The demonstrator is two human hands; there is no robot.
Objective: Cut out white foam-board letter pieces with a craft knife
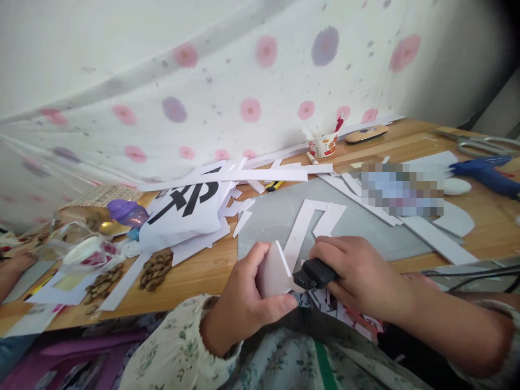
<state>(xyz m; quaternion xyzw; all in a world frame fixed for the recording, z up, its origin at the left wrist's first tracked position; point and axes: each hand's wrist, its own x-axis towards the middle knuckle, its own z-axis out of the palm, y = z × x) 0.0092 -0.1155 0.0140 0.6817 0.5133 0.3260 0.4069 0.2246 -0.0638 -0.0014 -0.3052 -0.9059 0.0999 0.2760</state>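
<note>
My left hand (252, 295) is wrapped round a small white foam-board piece (274, 271), holding it tilted over the table's front edge. Closed round a black-handled tool (317, 273), my right hand (361, 273) is just right of the piece. The tool's tip is close to the piece's lower right edge; whether they touch is unclear. Behind my hands, a white angular cut-out (301, 225) lies on the grey cutting mat (268, 216).
Printed sheets (182, 216), peanuts (155, 270) and a purple-lidded bottle (128, 213) are at the left. A paper cup (323, 146) stands at the back. A blue glue gun (487, 170) and scissors (479, 143) lie right. Another person's hand (16, 268) is far left.
</note>
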